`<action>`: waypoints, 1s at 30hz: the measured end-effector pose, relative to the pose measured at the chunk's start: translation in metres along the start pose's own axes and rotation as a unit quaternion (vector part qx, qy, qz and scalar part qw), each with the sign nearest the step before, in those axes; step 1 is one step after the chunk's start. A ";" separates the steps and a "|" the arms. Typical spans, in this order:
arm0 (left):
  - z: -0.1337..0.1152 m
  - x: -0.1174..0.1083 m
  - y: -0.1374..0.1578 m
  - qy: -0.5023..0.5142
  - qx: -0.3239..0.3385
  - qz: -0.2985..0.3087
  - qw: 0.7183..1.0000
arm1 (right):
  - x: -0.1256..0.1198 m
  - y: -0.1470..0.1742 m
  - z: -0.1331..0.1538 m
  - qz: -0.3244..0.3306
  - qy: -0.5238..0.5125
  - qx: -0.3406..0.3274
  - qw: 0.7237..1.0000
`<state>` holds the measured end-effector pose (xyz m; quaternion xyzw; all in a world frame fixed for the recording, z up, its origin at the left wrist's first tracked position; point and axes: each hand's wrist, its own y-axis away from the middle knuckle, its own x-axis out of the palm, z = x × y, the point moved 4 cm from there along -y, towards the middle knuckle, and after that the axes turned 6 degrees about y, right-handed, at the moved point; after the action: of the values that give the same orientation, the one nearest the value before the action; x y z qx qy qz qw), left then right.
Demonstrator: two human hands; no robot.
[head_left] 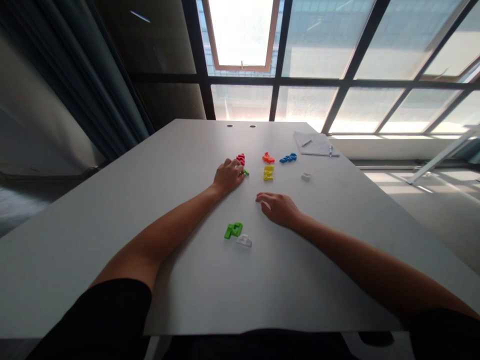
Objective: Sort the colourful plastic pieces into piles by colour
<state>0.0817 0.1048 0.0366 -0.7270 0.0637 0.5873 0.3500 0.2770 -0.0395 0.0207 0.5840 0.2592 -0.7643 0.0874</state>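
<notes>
My left hand (228,176) reaches forward over the table, its fingers curled down on a small green plastic piece (246,173) that shows only in part under the fingertips. Just beyond those fingers lies a cluster of red plastic pieces (240,158), partly covered by the hand. My right hand (279,207) rests on the tabletop with loosely bent fingers and holds nothing. Closer to me are a larger green piece (234,230) and, touching or almost touching it, a clear or white plastic piece (244,241). Yellow pieces (268,173) lie ahead of my right hand.
Orange pieces (267,157) and blue pieces (288,158) lie behind the yellow ones. A small white piece (306,176) is to the right. Paper (315,142) with a pen (306,143) lies at the far right of the white table (112,215). Windows stand beyond.
</notes>
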 end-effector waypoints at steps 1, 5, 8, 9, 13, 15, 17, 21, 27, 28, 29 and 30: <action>0.001 0.001 0.000 0.003 -0.005 -0.003 1.000 | 0.000 0.000 0.000 -0.001 0.000 0.001 1.000; 0.005 0.004 0.000 0.036 -0.043 0.002 0.998 | 0.000 0.000 -0.001 -0.001 0.002 0.000 1.000; 0.007 0.005 -0.002 0.063 -0.079 0.019 0.995 | 0.000 0.000 -0.002 -0.004 0.003 -0.004 1.000; 0.007 0.005 -0.003 0.067 -0.086 0.023 0.994 | 0.000 0.000 -0.002 -0.004 0.002 -0.004 1.000; 0.007 0.004 -0.007 0.065 -0.086 0.026 0.994 | 0.000 0.000 -0.002 0.000 0.001 0.000 1.000; 0.006 0.005 -0.008 0.066 -0.080 0.024 0.994 | 0.000 0.000 -0.002 0.000 0.001 0.001 1.000; 0.007 0.006 -0.009 0.074 -0.077 0.023 0.994 | 0.000 0.000 -0.002 0.000 0.000 0.001 1.000; 0.008 0.009 -0.008 0.099 -0.085 0.020 0.991 | 0.000 0.000 -0.002 0.002 0.002 0.002 1.000; 0.010 0.009 -0.006 0.120 -0.085 0.012 0.989 | 0.000 -0.001 -0.003 -0.001 0.003 0.001 1.000; 0.010 0.009 -0.006 0.123 -0.082 0.013 0.989 | 0.000 -0.001 -0.003 0.000 0.004 0.002 1.000; 0.011 0.009 -0.006 0.127 -0.078 0.013 0.989 | 0.000 -0.001 -0.003 0.002 0.004 0.003 1.000; 0.011 0.009 -0.006 0.130 -0.073 0.014 0.989 | 0.000 -0.001 -0.003 0.003 0.004 0.004 1.000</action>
<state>0.0789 0.1184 0.0305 -0.8195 0.0761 0.4962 0.2766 0.2793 -0.0375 0.0206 0.5884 0.2548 -0.7625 0.0865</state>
